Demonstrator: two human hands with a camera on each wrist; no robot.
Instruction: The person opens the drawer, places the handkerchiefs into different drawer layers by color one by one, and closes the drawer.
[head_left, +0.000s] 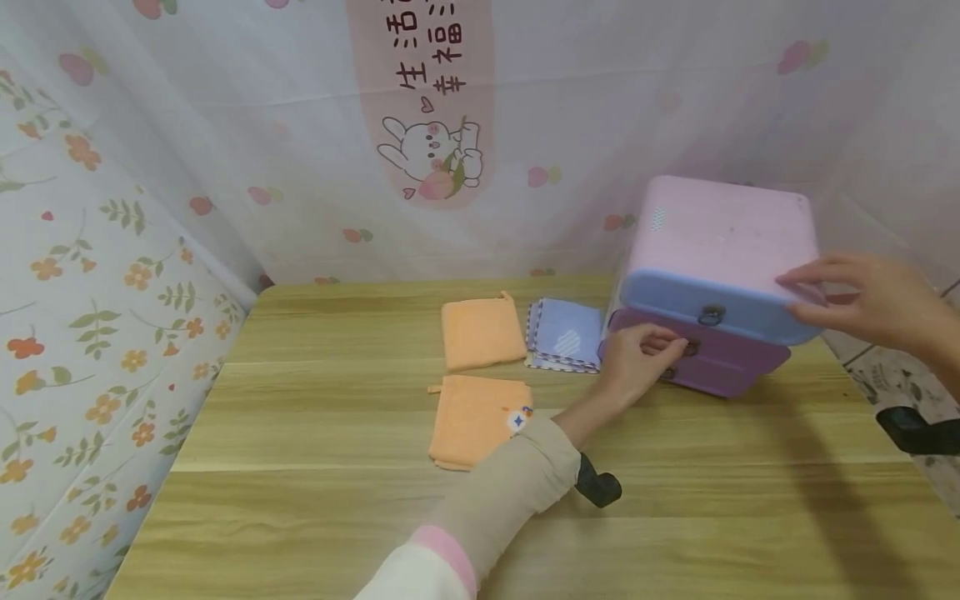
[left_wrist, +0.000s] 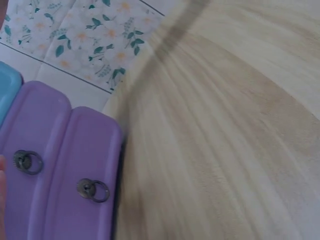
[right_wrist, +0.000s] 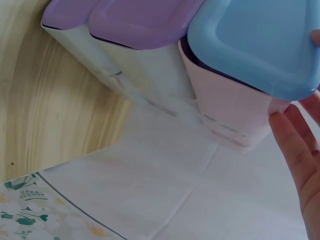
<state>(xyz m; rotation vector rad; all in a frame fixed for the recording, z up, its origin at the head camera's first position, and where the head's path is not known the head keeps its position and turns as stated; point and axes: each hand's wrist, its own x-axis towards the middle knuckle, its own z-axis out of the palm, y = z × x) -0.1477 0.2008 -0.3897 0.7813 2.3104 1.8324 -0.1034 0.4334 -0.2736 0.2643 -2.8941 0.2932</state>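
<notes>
A small drawer cabinet (head_left: 731, 225) with a pink top stands at the table's right. Its top drawer (head_left: 712, 304) has a blue front, with two purple drawers (left_wrist: 37, 115) below. My left hand (head_left: 637, 358) is at the middle drawer, fingertips close beside its metal ring pull (left_wrist: 27, 161); the ring hangs free. Only a sliver of that hand enters the left wrist view. At the cabinet's upper right corner rests my right hand (head_left: 870, 300), fingers fairly straight. In the right wrist view, its fingers (right_wrist: 295, 145) touch the pink edge behind the blue front.
Two folded orange cloths (head_left: 480, 333) lie left of the cabinet, one nearer me. A folded blue cloth (head_left: 570, 325) with a checked border lies against the cabinet's left side. A printed curtain (head_left: 562, 125) hangs behind the wooden table (head_left: 315, 500).
</notes>
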